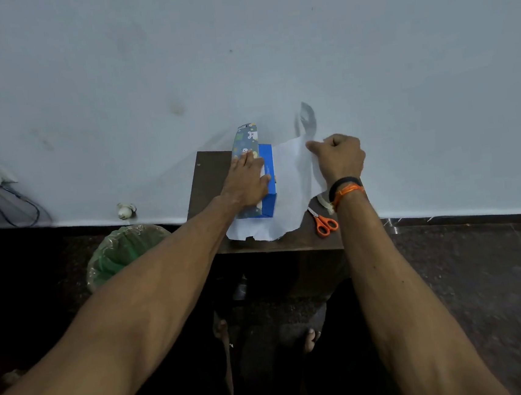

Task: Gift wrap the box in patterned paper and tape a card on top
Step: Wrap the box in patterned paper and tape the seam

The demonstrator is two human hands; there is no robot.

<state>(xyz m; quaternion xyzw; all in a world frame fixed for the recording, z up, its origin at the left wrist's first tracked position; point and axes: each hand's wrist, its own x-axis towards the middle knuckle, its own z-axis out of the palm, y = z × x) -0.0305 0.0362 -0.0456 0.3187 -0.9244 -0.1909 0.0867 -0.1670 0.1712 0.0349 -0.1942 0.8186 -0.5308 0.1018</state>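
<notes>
Both forearms reach out over a small dark desk point(209, 170). Left hand point(246, 179) lies flat, fingers straight, pressing patterned paper point(290, 194) against the blue box point(266, 168) standing mid-desk. Right hand point(339, 158) has its fingers curled, pinching the paper's lifted right edge. Orange scissors point(323, 221) lie just beside the paper.

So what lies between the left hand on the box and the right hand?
In the head view, the left hand presses patterned paper onto the blue box. Between it and the right hand lies only the paper's white underside, whose edge the right hand grips.
</notes>
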